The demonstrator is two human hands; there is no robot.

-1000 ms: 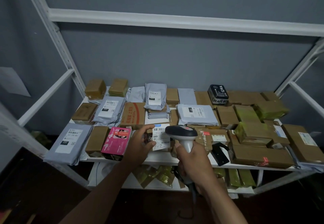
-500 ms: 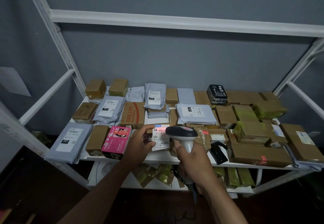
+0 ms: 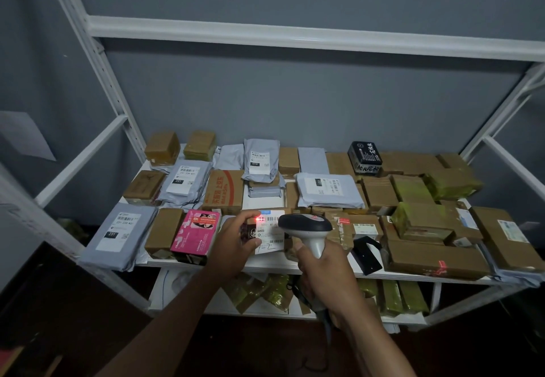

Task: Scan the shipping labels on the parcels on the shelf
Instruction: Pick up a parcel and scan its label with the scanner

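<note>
A small parcel [image 3: 261, 230] at the front edge of the shelf [image 3: 265, 266] is held by the left hand [image 3: 236, 247], with the thumb laid on its near face and the fingers curled round its left side and top; the grip seems meant to tip the white label [image 3: 269, 230] up towards the reader and keep it from sliding. The scanner [image 3: 306, 230] is gripped by the right hand [image 3: 323, 273], the fingers wrapped tight round the pale handle, though whether a finger is on the trigger cannot be told. The dark head of the scanner is pointed left and slightly away, at the label, and its handle is run down and towards the person, so the long axis is roughly upright and tilted. A red glow is seen on the upper left of the label beside the barcode, which suggests that a read is being attempted on this parcel. The label is set with its long side running away from the person, its barcode lines near the top and handwriting at the near end. The parcel is placed just beside a pink box [image 3: 196, 233] on its left, and brown boxes and grey mailer bags [image 3: 118, 232] are spread over the rest of the shelf, many with labels facing up, presumably so that each can be read in turn.
</note>
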